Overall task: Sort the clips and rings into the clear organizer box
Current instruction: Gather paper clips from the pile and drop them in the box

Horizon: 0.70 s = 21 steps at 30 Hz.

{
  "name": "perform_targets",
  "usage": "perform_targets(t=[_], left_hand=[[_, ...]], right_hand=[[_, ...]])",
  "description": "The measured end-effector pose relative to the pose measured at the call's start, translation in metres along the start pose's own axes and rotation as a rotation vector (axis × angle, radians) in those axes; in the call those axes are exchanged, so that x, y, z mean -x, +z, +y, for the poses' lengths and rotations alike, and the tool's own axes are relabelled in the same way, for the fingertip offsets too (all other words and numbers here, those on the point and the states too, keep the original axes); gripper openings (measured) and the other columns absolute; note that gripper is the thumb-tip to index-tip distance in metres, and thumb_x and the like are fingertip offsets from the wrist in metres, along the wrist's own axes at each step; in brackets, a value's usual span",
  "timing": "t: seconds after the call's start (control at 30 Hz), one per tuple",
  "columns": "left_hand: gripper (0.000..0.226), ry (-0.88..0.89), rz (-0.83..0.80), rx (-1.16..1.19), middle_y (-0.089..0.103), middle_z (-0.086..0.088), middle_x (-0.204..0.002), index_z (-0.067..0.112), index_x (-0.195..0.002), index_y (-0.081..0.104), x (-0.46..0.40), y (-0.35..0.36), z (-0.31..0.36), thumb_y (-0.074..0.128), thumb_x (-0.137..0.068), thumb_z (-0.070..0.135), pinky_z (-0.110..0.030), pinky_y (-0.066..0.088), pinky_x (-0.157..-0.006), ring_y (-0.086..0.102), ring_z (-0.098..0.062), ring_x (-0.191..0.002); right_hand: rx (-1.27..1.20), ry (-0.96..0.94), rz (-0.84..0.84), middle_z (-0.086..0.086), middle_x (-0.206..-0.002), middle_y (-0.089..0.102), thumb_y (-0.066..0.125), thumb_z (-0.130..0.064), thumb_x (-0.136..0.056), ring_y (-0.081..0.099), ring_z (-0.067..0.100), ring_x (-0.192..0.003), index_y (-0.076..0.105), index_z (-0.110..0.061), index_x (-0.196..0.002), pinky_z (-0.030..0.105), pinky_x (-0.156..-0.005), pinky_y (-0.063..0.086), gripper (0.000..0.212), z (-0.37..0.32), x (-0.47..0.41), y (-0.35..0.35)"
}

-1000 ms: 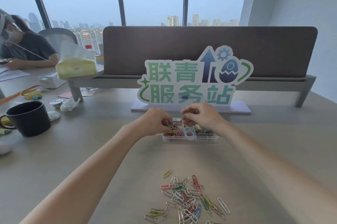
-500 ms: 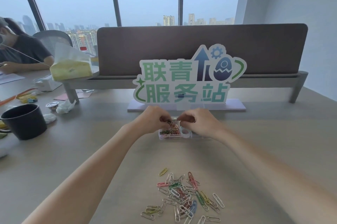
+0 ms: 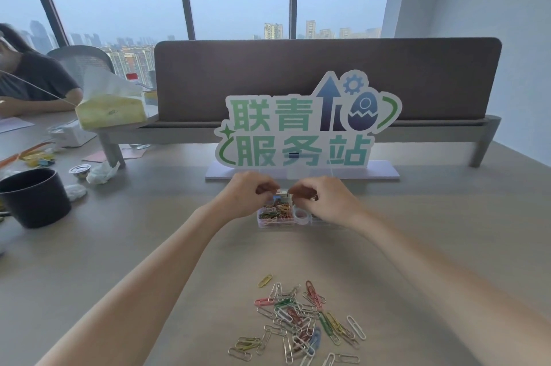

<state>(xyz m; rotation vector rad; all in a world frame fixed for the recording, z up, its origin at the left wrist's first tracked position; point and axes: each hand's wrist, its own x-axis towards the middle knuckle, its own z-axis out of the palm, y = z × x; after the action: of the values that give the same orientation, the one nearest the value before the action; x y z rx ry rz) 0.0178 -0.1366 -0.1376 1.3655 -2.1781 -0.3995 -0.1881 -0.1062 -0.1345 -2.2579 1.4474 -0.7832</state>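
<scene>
Partly sorted: clear organizer box (image 3: 275, 221) at 12 o'clock on bench (image 3: 432, 246), coloured clips inside; left hand (image 3: 249, 194) and right hand (image 3: 323, 198) pinching small item above it; loose clips (image 3: 301, 318) at 6 o'clock remaining.

The left hand (image 3: 247, 194) and right hand (image 3: 323, 201) cover the back and right of the clear organizer box (image 3: 275, 221), the small item pinched between them is too blurred to identify, and the bottom edge crops the loose paper clips (image 3: 301, 321).
</scene>
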Motion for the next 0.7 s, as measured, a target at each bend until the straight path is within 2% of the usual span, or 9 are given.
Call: perform_targets(t=[0.13, 0.23, 0.3, 0.33, 0.4, 0.47, 0.57, 0.63, 0.7], left_hand=[[0.027, -0.003, 0.073, -0.002, 0.073, 0.001, -0.099, 0.013, -0.107, 0.073, 0.006, -0.004, -0.001, 0.057, -0.089, 0.001, -0.004, 0.040, -0.080, 0.062, -0.006, -0.088], [0.024, -0.010, 0.058, -0.044, 0.071, 0.004, -0.093, 0.014, -0.101, 0.075, 0.014, -0.007, -0.005, 0.055, -0.091, 0.005, -0.002, 0.037, -0.071, 0.059, -0.006, -0.084], [0.023, -0.017, 0.016, -0.077, 0.071, 0.004, -0.088, 0.019, -0.096, 0.076, 0.018, -0.006, -0.009, 0.056, -0.090, 0.009, -0.012, 0.042, -0.069, 0.059, -0.010, -0.079], [0.023, -0.019, -0.003, -0.091, 0.071, 0.003, -0.088, 0.021, -0.095, 0.076, 0.021, -0.006, -0.011, 0.057, -0.089, 0.010, -0.017, 0.044, -0.071, 0.059, -0.011, -0.079], [0.021, -0.017, -0.025, -0.101, 0.071, 0.002, -0.088, 0.021, -0.094, 0.076, 0.024, -0.006, -0.014, 0.059, -0.087, 0.012, -0.023, 0.046, -0.073, 0.060, -0.013, -0.079], [0.021, -0.012, -0.022, -0.089, 0.071, 0.001, -0.088, 0.022, -0.094, 0.077, 0.026, -0.005, -0.016, 0.060, -0.087, 0.013, -0.025, 0.048, -0.074, 0.060, -0.014, -0.079], [0.022, -0.013, -0.016, -0.091, 0.071, 0.000, -0.088, 0.023, -0.095, 0.077, 0.028, -0.003, -0.016, 0.059, -0.087, 0.013, -0.027, 0.048, -0.075, 0.060, -0.016, -0.080], [0.022, -0.015, -0.013, -0.086, 0.070, -0.001, -0.090, 0.023, -0.096, 0.076, 0.028, -0.002, -0.017, 0.058, -0.087, 0.013, -0.026, 0.047, -0.074, 0.059, -0.016, -0.080], [0.023, -0.014, -0.017, -0.086, 0.070, 0.000, -0.092, 0.023, -0.096, 0.076, 0.029, -0.002, -0.016, 0.057, -0.088, 0.013, -0.024, 0.044, -0.073, 0.057, -0.014, -0.080]], right_hand=[[0.065, -0.015, -0.043, -0.010, -0.109, 0.073, 0.062, -0.022, -0.093, 0.063, 0.016, -0.107, 0.053, -0.020, -0.133, 0.037, -0.095, 0.048, 0.042, -0.011, 0.003, 0.008], [0.114, -0.038, -0.055, -0.016, -0.113, 0.071, 0.060, -0.022, -0.094, 0.057, 0.016, -0.117, 0.044, -0.023, -0.140, 0.036, -0.097, 0.041, 0.049, -0.016, 0.006, 0.013], [0.101, -0.041, -0.030, -0.017, -0.108, 0.072, 0.061, -0.022, -0.092, 0.060, 0.009, -0.108, 0.046, -0.025, -0.139, 0.034, -0.098, 0.043, 0.049, -0.017, 0.009, 0.014], [0.090, -0.047, -0.011, -0.017, -0.106, 0.073, 0.063, -0.022, -0.091, 0.062, 0.001, -0.095, 0.048, -0.025, -0.137, 0.034, -0.097, 0.045, 0.049, -0.017, 0.010, 0.015], [0.074, -0.060, 0.019, -0.015, -0.102, 0.074, 0.065, -0.020, -0.089, 0.051, -0.017, -0.068, 0.052, -0.025, -0.134, 0.033, -0.093, 0.048, 0.047, -0.015, 0.009, 0.017], [0.066, -0.063, 0.037, -0.015, -0.105, 0.073, 0.066, -0.017, -0.089, 0.044, -0.019, -0.062, 0.051, -0.025, -0.134, 0.032, -0.091, 0.048, 0.048, -0.015, 0.007, 0.018], [0.080, -0.064, 0.031, -0.016, -0.117, 0.068, 0.065, -0.017, -0.091, 0.057, -0.003, -0.095, 0.044, -0.026, -0.141, 0.029, -0.096, 0.043, 0.055, -0.017, 0.003, 0.019], [0.096, -0.057, -0.002, -0.016, -0.122, 0.066, 0.063, -0.018, -0.092, 0.052, 0.012, -0.121, 0.040, -0.027, -0.144, 0.033, -0.103, 0.037, 0.058, -0.020, 0.003, 0.022], [0.098, -0.055, -0.030, -0.015, -0.119, 0.069, 0.064, -0.019, -0.092, 0.050, 0.016, -0.124, 0.040, -0.027, -0.144, 0.038, -0.105, 0.036, 0.058, -0.022, 0.003, 0.025]])
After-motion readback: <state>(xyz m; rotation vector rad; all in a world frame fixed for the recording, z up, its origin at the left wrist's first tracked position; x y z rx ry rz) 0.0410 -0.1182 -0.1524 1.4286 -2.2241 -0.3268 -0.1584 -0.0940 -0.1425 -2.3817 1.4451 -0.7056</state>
